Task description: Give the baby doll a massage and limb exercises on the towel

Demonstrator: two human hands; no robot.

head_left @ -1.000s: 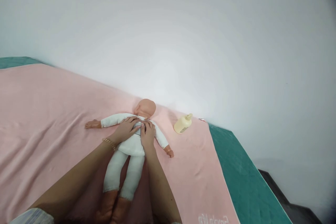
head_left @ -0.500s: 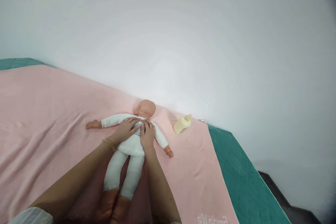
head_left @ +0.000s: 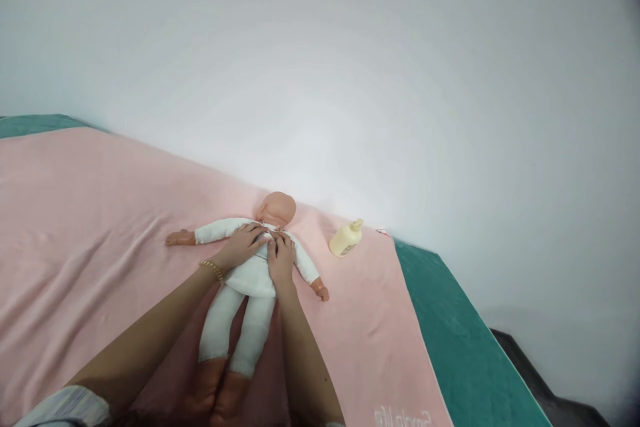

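Your left hand [head_left: 244,248] and your right hand [head_left: 283,259] are lying flat on the chest of the white-clothed doll [head_left: 251,279], fingers extended, neither one gripping it. A bracelet [head_left: 212,271] is circling your left wrist. The doll is lying stretched out beneath you, its bare head [head_left: 277,209] pointing to 12 o'clock, its legs running toward 6. At 3 o'clock a pale yellow pump bottle [head_left: 345,241] is standing. Both are resting on a pink blanket [head_left: 100,213]; green fabric [head_left: 470,337] is showing at 4 o'clock.
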